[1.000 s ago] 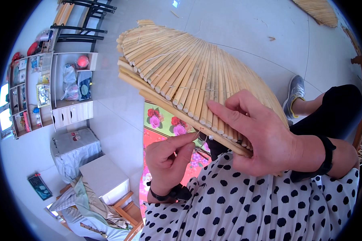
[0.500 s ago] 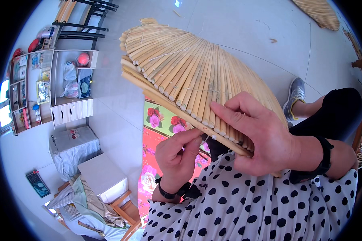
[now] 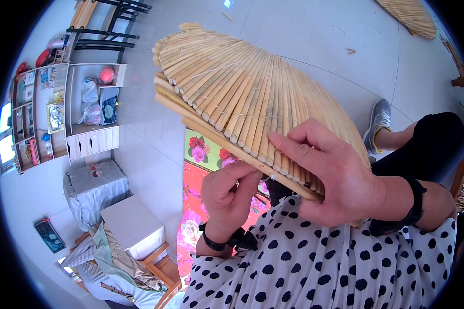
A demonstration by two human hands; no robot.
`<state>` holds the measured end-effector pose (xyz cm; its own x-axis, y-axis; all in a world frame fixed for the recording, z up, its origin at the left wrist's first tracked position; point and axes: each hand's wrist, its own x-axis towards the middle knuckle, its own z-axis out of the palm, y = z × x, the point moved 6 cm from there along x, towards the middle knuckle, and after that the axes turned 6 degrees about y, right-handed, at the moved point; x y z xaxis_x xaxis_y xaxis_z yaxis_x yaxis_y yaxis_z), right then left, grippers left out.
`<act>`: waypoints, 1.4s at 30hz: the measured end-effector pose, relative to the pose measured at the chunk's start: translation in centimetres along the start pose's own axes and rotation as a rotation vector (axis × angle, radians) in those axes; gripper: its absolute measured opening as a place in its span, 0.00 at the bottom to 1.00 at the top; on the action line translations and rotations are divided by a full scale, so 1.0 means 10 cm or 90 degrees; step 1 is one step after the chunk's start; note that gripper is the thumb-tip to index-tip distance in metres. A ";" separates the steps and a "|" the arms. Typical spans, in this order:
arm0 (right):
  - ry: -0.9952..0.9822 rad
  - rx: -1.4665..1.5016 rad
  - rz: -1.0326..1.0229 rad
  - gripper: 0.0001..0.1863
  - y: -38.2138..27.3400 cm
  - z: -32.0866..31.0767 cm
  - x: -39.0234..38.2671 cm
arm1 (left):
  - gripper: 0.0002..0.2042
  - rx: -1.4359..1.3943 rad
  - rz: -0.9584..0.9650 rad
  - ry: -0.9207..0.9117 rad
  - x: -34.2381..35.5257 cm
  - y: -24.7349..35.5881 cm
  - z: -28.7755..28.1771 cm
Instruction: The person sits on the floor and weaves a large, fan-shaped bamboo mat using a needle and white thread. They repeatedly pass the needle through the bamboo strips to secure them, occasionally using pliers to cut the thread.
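A stiff mat of pale reed stalks (image 3: 237, 77), laid side by side and bound with thin thread, slants across the middle of the view and curves at its far end. My right hand (image 3: 337, 172) is closed round its near right part, thumb underneath, fingers on the stalks. A flat wooden-looking strip (image 3: 227, 141) runs along the lower edge below the cut stalk ends. Just under that strip, my left hand (image 3: 227, 193) pinches thumb and forefinger together beside a small white knot (image 3: 273, 177). The pinched thread is mostly hidden by the fingertips.
Beneath my hands lies a red and green flowered cloth (image 3: 191, 175). Another reed piece (image 3: 410, 18) rests on the floor at the far right. Shelves (image 3: 93, 103), a white box (image 3: 131, 226) and a wooden chair (image 3: 162, 273) stand to the left.
My left hand has shifted slightly down along the strip, and the thread strand at its fingertips no longer shows. The right hand and the mat stay nearly the same.
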<state>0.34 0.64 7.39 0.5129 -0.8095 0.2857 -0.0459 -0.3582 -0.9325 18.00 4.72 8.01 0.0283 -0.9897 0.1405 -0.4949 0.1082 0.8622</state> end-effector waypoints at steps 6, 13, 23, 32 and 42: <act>0.008 -0.011 -0.003 0.41 0.01 0.03 -0.01 | 0.06 0.014 -0.022 -0.023 0.01 0.00 -0.02; 0.025 -0.059 0.001 0.37 -0.04 0.02 0.02 | 0.08 0.018 -0.030 -0.047 0.09 0.04 -0.04; 0.115 -0.212 0.053 0.27 -0.18 -0.14 0.13 | 0.07 -0.112 -0.071 -0.074 0.31 0.10 0.11; 0.137 -0.406 -0.037 0.14 -0.35 -0.35 0.26 | 0.05 -0.208 -0.152 -0.164 0.53 0.16 0.29; 0.084 -0.583 -0.121 0.10 -0.44 -0.27 0.43 | 0.04 -0.212 -0.148 -0.130 0.59 0.16 0.28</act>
<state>0.45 -2.48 13.28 0.4822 -0.7257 0.4908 -0.6556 -0.6705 -0.3473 14.91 -1.19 8.84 -0.0830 -0.9858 -0.1462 -0.1883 -0.1285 0.9737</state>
